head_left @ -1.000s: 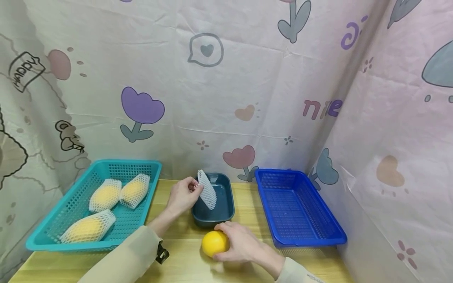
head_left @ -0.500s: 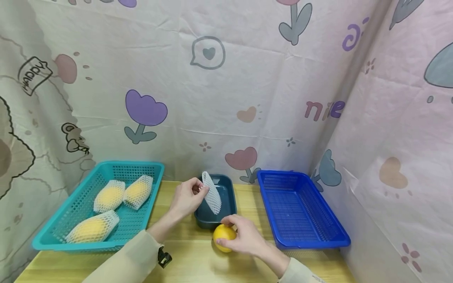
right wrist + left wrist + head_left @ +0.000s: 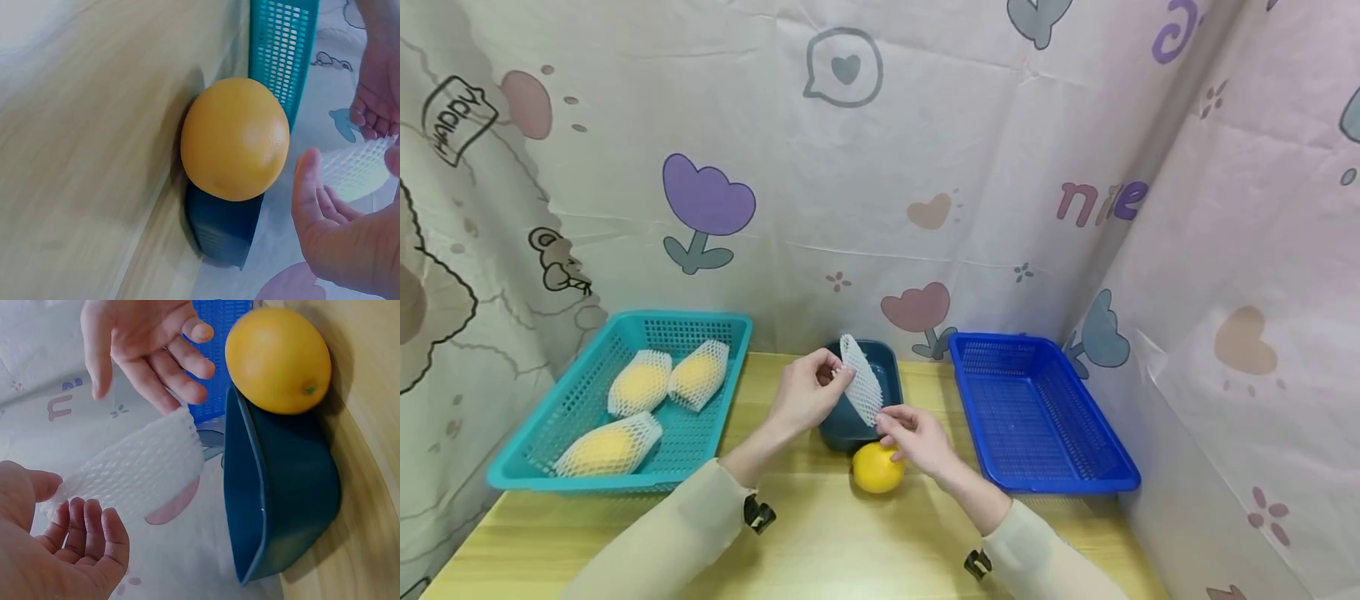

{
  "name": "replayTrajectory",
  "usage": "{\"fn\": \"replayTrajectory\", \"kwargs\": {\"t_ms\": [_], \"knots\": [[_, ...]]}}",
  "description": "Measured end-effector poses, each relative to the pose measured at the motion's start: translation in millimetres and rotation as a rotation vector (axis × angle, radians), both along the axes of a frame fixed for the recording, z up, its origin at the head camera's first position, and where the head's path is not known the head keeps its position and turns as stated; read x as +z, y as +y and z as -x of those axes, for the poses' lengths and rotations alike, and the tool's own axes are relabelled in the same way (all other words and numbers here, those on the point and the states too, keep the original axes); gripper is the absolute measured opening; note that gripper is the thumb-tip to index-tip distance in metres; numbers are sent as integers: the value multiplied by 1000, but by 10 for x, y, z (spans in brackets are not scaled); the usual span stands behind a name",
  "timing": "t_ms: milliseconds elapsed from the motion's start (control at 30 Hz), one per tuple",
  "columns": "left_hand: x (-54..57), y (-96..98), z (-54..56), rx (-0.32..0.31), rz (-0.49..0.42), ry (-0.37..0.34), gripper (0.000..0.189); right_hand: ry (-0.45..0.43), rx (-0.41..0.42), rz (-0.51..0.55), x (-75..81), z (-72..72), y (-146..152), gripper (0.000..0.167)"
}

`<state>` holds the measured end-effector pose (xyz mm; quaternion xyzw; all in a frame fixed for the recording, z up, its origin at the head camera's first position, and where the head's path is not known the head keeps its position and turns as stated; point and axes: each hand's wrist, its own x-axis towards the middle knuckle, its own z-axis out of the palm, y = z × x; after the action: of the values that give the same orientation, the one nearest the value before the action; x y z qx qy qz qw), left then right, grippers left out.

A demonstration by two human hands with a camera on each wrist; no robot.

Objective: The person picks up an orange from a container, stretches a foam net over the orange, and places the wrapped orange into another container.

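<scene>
My left hand (image 3: pixel 809 388) pinches one end of a flat white foam fruit net (image 3: pixel 862 382) between thumb and fingers, above the dark teal bin (image 3: pixel 892 375). My right hand (image 3: pixel 922 442) is beside the net's lower end. In the left wrist view, the fingers of the right hand (image 3: pixel 156 347) are spread, a fingertip at the net's edge; whether it touches cannot be told. An orange (image 3: pixel 877 468) rests on the table just in front of the bin, below the right hand. In the right wrist view the orange (image 3: pixel 236 139) stands apart from the hand.
A turquoise basket (image 3: pixel 694 450) at the left contains 3 yellow fruits in white foam nets (image 3: pixel 640 383). At the right stands a blue basket (image 3: pixel 1037 417). A printed curtain (image 3: pixel 820 192) hangs behind the wooden table (image 3: pixel 850 542).
My right hand has let go of the orange and risen toward the net. Before that, the orange shifted a little to the right. My left hand keeps its pinch on the net.
</scene>
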<state>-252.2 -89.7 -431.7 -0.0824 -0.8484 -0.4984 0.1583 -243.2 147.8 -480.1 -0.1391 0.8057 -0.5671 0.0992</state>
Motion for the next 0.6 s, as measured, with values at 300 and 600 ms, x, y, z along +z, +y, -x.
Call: {"fn": "replayTrajectory", "kwargs": {"t_ms": [300,600], "knots": [[143,95,-79,-35,-6,46,19,-250,-78,198,47,99,5,52],[210,119,-253,-130,-12,62,16,-367,-113,402,67,109,-45,35]]}}
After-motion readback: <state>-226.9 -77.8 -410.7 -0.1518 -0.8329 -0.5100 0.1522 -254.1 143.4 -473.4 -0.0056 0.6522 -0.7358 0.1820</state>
